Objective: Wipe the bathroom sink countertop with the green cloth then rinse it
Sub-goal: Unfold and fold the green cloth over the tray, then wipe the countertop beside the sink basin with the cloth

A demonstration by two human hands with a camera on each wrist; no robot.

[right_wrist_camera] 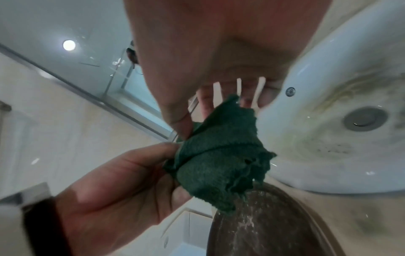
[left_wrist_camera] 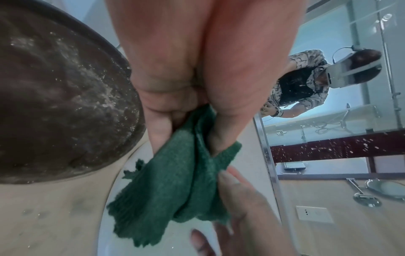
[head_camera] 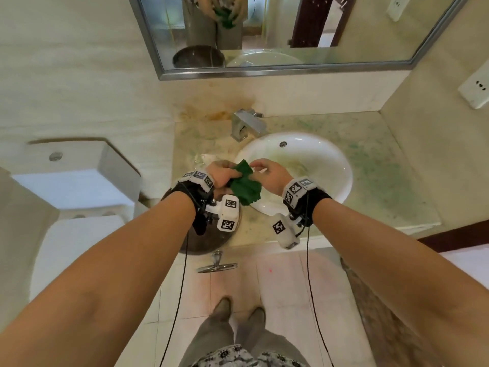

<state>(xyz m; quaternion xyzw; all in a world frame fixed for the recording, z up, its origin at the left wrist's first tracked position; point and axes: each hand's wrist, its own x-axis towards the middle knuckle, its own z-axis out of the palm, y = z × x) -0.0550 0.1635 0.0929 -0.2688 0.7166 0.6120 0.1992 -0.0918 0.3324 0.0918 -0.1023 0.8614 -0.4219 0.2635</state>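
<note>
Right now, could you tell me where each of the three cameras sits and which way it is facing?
Head: worn on the head, looking forward and down at the white sink, faucet and mirror; both forearms, left hand and right hand show.
Left wrist: looks along the left hand at its fingers gripping the green cloth, dark basin beside.
Right wrist: looks along the right hand, which pinches the cloth, toward the sink drain; the left hand shows too.
Shared: all three show the cloth held by both hands.
</note>
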